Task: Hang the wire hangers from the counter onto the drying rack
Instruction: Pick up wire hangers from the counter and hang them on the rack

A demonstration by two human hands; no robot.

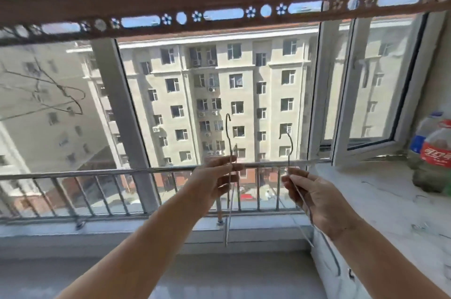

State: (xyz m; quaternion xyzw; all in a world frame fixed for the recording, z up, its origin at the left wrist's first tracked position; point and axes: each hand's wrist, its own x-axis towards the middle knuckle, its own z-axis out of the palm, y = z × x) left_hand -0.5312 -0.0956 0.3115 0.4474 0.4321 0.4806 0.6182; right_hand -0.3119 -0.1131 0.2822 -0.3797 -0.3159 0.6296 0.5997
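My left hand [214, 181] pinches a thin wire hanger [229, 142] by its neck, hook pointing up, its body hanging edge-on below the hand. In my right hand [317, 198] is a second wire hanger [289, 150], also hook up, its wire running down past my wrist. Both hands are raised in front of the window, well below the brown perforated drying rack bar [219, 3] that crosses the top of the view. Two wire hangers [56, 93] hang at the far left, blurred against the glass.
A white counter [380, 201] runs along the right, with two plastic bottles [436, 152] at its far end and several wire bits lying on it. A metal railing [97, 173] guards the window. An inward-opened window sash [380, 93] stands right of my hands.
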